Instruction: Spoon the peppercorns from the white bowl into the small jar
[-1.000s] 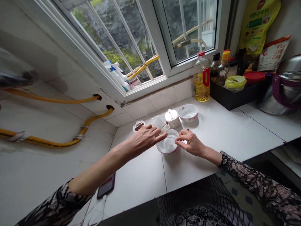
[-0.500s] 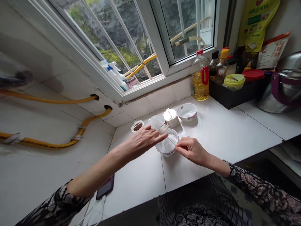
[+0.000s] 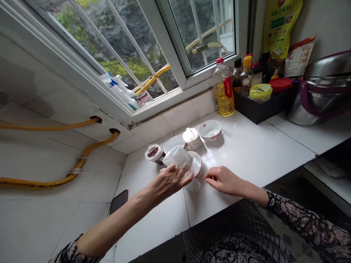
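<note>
My left hand [image 3: 170, 181] is closed around a clear jar [image 3: 178, 156], which is tipped on its side with its mouth toward the right. Partly behind the jar stands a small bowl [image 3: 199, 167] with something white in it. My right hand [image 3: 223, 179] hovers just right of that bowl, thumb and fingertips pinched together; whether anything small is between them cannot be made out. Behind are a larger bowl [image 3: 173, 141], a white lidded container [image 3: 192, 138] and a white bowl with a pink pattern [image 3: 210, 130]. An open jar of dark red bits [image 3: 154, 153] stands left.
An oil bottle [image 3: 224, 89] stands by the window. Right of it, a black tray [image 3: 256, 109] holds seasoning bottles and lidded jars. A steel pot [image 3: 318, 91] is at the far right. A phone [image 3: 119, 201] lies at the counter's left edge, near the yellow pipe [image 3: 90, 149].
The view has shifted. My left hand has tilted the clear jar and drawn it toward me, uncovering more of the larger bowl. My right hand has moved off the small bowl's rim.
</note>
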Tool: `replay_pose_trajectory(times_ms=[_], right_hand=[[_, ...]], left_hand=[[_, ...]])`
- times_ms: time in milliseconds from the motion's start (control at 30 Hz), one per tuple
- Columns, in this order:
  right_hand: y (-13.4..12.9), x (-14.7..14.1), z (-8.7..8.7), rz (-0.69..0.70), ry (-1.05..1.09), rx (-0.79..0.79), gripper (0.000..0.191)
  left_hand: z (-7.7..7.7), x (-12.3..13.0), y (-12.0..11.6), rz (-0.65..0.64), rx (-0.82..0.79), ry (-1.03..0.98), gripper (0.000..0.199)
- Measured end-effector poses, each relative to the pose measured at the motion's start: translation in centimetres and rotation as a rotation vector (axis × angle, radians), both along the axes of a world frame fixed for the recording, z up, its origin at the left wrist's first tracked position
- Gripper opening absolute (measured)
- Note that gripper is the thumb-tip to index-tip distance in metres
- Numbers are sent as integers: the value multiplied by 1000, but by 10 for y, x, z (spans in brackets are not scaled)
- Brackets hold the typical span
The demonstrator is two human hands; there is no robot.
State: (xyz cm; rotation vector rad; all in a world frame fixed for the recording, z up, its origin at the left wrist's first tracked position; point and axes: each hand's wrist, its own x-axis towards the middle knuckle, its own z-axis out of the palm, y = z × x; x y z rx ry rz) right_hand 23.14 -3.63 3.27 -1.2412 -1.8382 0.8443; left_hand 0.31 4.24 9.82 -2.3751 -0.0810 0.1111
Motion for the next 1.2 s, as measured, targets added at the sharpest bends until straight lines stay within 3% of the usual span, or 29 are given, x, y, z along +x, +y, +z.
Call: replay_pose_trajectory(times_ms=[133, 267, 333, 400, 467, 567, 633, 800, 900, 1067, 1200], right_hand=[[24, 7, 40, -144, -119, 365, 18], [53, -8, 83, -266, -153, 759, 26], [66, -21, 98, -158, -293, 781, 29], [77, -33, 110, 138, -519, 702, 38], [85, -43, 123, 304, -644, 601, 52], [92, -52, 141, 152, -542, 684, 63], [95, -56, 147, 47, -486, 722, 65], [97, -56, 139, 224, -654, 481, 59], [95, -53, 133, 68, -573, 619, 61], [95, -50, 132, 202, -622, 578, 70], [98, -48, 137, 67, -506, 668, 71]], left_hand=[[-5, -2, -5, -8, 42, -42, 46], [-7, 0, -11, 31, 61, 7, 46], [-9, 1, -12, 56, 83, 47, 50], [-11, 3, -13, 47, 115, 50, 57], [-12, 4, -14, 20, 146, 25, 61], [-11, 6, -15, 62, 161, 43, 60], [-10, 7, -15, 88, 146, 68, 59], [-11, 10, -16, 115, 119, 61, 54], [-10, 15, -19, 186, 106, 99, 57], [-3, 26, -27, 244, 85, 151, 60], [1, 32, -32, 244, 153, 184, 60]])
